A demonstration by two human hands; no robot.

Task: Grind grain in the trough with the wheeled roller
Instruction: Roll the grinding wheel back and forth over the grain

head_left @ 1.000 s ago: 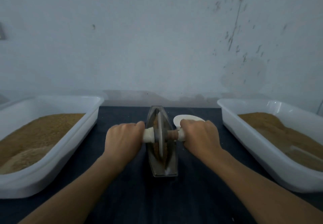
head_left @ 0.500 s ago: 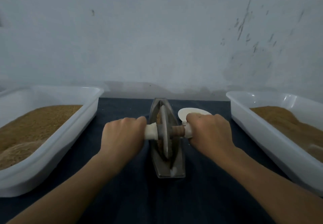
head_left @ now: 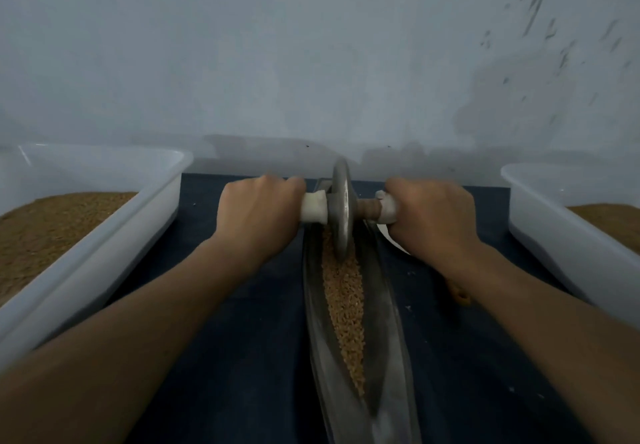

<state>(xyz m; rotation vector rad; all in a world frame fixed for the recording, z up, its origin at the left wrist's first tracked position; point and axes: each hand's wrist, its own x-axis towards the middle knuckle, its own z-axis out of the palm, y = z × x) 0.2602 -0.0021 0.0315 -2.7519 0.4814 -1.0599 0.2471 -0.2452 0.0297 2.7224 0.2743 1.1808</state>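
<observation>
Since 0.5 s ago, wheeled roller (head_left: 341, 215) had travelled from mid-trough to the far end, both hands going forward with it; the view also sat closer and lower.

Grip: left hand (head_left: 258, 217) was wrapped round the white left handle (head_left: 313, 207), right hand (head_left: 433, 217) round the right one, knuckles up. One hand either side of the disc probably kept the axle level and the wheel upright in the groove, with downward load shared evenly.

Grain (head_left: 344, 305) lay as a narrow strip along the bottom of the trough (head_left: 382, 322), nearer than the wheel. The trough ran lengthwise away from the person on the dark cloth (head_left: 242, 339), so that strokes went straight out and back.

White tubs of brown grain stood to either side, left tub (head_left: 104, 253) and right tub (head_left: 554, 243), likely as supply and collection; which was which, could not tell.

Not visible:
- fingertips, tucked under the handles;
- far tip of the trough, behind the disc;
- near end of the trough and the outer parts of both tubs, cut off by the frame;
- white flat piece (head_left: 394, 246), mostly under the right hand;
- small brown object (head_left: 459, 296) beside the right forearm, unidentified;
- fineness of the grind, too blurred.
</observation>
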